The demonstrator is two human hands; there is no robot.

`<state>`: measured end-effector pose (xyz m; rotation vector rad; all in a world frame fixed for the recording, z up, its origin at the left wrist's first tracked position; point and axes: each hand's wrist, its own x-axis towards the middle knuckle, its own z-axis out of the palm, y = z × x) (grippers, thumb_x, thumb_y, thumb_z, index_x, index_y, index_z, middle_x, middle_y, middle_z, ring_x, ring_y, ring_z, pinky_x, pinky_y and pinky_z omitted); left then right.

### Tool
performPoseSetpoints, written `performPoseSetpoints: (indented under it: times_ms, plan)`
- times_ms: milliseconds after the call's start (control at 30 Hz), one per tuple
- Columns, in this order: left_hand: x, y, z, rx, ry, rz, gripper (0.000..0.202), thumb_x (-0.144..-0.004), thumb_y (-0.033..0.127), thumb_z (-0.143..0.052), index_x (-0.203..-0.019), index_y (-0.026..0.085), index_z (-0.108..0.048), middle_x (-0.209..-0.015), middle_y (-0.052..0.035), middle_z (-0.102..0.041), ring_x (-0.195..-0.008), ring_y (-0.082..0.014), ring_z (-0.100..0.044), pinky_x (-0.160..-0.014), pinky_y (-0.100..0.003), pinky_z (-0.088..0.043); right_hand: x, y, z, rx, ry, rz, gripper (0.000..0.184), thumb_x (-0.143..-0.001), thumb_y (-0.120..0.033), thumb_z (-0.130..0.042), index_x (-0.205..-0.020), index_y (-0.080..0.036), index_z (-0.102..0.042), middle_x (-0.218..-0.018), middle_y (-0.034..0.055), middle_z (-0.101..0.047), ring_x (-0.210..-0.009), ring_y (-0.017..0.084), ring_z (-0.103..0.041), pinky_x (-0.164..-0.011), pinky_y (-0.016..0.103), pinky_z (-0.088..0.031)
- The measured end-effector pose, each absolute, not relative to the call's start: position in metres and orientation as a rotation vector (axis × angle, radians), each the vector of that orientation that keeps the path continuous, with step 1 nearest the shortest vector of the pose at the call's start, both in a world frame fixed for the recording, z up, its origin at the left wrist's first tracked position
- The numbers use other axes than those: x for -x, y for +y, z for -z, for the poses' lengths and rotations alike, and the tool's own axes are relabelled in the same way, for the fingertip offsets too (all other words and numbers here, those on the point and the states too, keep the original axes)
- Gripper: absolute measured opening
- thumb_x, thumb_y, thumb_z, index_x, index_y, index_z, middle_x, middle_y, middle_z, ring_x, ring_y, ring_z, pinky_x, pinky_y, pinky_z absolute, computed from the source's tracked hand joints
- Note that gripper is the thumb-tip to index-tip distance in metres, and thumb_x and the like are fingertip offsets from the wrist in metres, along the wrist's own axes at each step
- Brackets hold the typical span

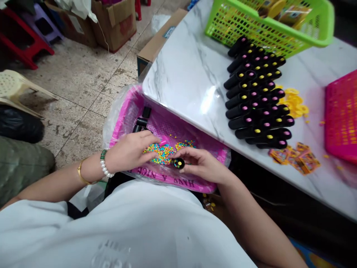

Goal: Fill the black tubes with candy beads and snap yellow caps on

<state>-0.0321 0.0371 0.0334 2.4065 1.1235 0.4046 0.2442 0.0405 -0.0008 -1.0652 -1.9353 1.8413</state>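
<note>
My left hand [133,148] reaches palm down into the pink basket [117,126], its thumb and forefinger apart over a heap of small blue, yellow and orange beads [164,150]. A small pink piece [162,142] shows at the fingertips; its kind is unclear. Beside the heap, my right hand [202,163] is closed around a short black tube [177,163], whose round end faces up toward me with a yellow spot in it. Several black tubes [141,122] lie in the basket's far left corner, partly hidden behind my left hand.
On the marble-patterned table [181,74] lie rows of black tubes [251,96] with yellow or pink tips. Yellow rings [294,102] and orange packets [306,160] sit near them. A green basket [256,26] and a pink one [341,119] stand behind. Boxes [114,24] and stools [19,87] occupy the floor.
</note>
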Motion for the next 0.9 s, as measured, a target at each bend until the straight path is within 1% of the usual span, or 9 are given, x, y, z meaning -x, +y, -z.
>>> performPoseSetpoints:
  times_ms: [100, 267, 367, 433, 500, 533, 633, 733, 900]
  plan:
    - [0.023, 0.036, -0.035, -2.416, 1.048, -0.457, 0.025, -0.092, 0.027, -0.060, -0.113, 0.014, -0.061, -0.098, -0.0062, -0.067, -0.090, -0.0177, -0.065, -0.076, -0.027, -0.052, -0.244, 0.039, 0.004, 1.130, -2.000, -1.613, 0.031, -0.083, -0.025, -0.068, -0.114, -0.020, -0.064, -0.106, 0.0042, -0.070, -0.090, 0.018, -0.067, -0.082, 0.030, -0.052]
    - [0.017, 0.036, -0.035, -2.454, 1.088, -0.378, 0.025, -0.090, 0.025, -0.062, -0.113, 0.013, -0.062, -0.096, -0.0064, -0.067, -0.089, -0.0183, -0.066, -0.076, -0.028, -0.052, -0.222, 0.044, 0.009, 1.125, -2.645, -0.669, 0.019, -0.089, -0.016, -0.058, -0.106, -0.017, -0.068, -0.101, 0.0115, -0.071, -0.103, 0.026, -0.059, -0.096, 0.044, -0.045]
    - [0.018, 0.037, -0.031, -2.443, 1.132, -0.303, 0.024, -0.088, 0.024, -0.064, -0.110, 0.013, -0.064, -0.096, -0.0067, -0.067, -0.088, -0.0188, -0.066, -0.076, -0.028, -0.051, -0.203, 0.044, 0.013, 0.926, -2.927, -0.408, 0.018, -0.094, -0.019, -0.053, -0.097, -0.015, -0.070, -0.093, 0.0140, -0.071, -0.100, 0.029, -0.058, -0.099, 0.049, -0.041]
    - [0.021, 0.038, -0.029, -2.431, 1.136, -0.287, 0.022, -0.089, 0.024, -0.063, -0.108, 0.013, -0.064, -0.095, -0.0065, -0.068, -0.087, -0.0187, -0.066, -0.076, -0.028, -0.051, -0.198, 0.043, 0.014, 0.819, -3.001, -0.485, 0.017, -0.093, -0.020, -0.054, -0.093, -0.015, -0.070, -0.088, 0.0125, -0.071, -0.092, 0.027, -0.060, -0.092, 0.046, -0.045]
    - [0.025, 0.040, -0.028, -2.418, 1.117, -0.310, 0.022, -0.089, 0.024, -0.062, -0.107, 0.013, -0.065, -0.094, -0.0068, -0.068, -0.086, -0.0186, -0.066, -0.075, -0.028, -0.051, -0.203, 0.044, 0.012, 0.865, -2.914, -0.700, 0.011, -0.089, -0.017, -0.060, -0.095, -0.015, -0.069, -0.089, 0.0099, -0.071, -0.088, 0.025, -0.062, -0.085, 0.041, -0.047]
    - [0.026, 0.042, -0.028, -2.406, 1.103, -0.335, 0.022, -0.089, 0.024, -0.062, -0.107, 0.013, -0.065, -0.094, -0.0069, -0.069, -0.086, -0.0185, -0.066, -0.075, -0.028, -0.051, -0.209, 0.044, 0.010, 0.937, -2.806, -0.833, 0.013, -0.086, -0.015, -0.064, -0.099, -0.016, -0.069, -0.091, 0.0085, -0.072, -0.088, 0.024, -0.063, -0.084, 0.038, -0.048]
    - [0.027, 0.044, -0.032, -2.341, 1.045, -0.443, 0.022, -0.089, 0.025, -0.063, -0.108, 0.014, -0.065, -0.095, -0.0059, -0.070, -0.087, -0.0173, -0.066, -0.077, -0.028, -0.051, -0.228, 0.044, 0.003, 1.143, -2.354, -1.224, 0.027, -0.081, -0.015, -0.069, -0.107, -0.020, -0.067, -0.099, 0.0038, -0.073, -0.090, 0.019, -0.066, -0.083, 0.032, -0.049]
    - [0.019, 0.044, -0.037, -2.247, 0.976, -0.553, 0.027, -0.087, 0.029, -0.066, -0.111, 0.016, -0.064, -0.096, -0.0050, -0.071, -0.085, -0.0158, -0.065, -0.078, -0.028, -0.051, -0.236, 0.038, -0.001, 1.159, -1.933, -1.524, 0.028, -0.078, -0.022, -0.074, -0.106, -0.023, -0.068, -0.101, 0.0007, -0.071, -0.093, 0.018, -0.066, -0.086, 0.030, -0.049]
    - [-0.007, 0.041, -0.042, -2.170, 0.892, -0.739, 0.036, -0.081, 0.032, -0.073, -0.110, 0.013, -0.062, -0.094, -0.0061, -0.067, -0.083, -0.0162, -0.062, -0.075, -0.028, -0.050, -0.224, 0.028, -0.004, 1.058, -1.424, -1.716, 0.034, -0.070, -0.023, -0.082, -0.100, -0.023, -0.066, -0.098, 0.0004, -0.070, -0.096, 0.017, -0.065, -0.091, 0.031, -0.050]
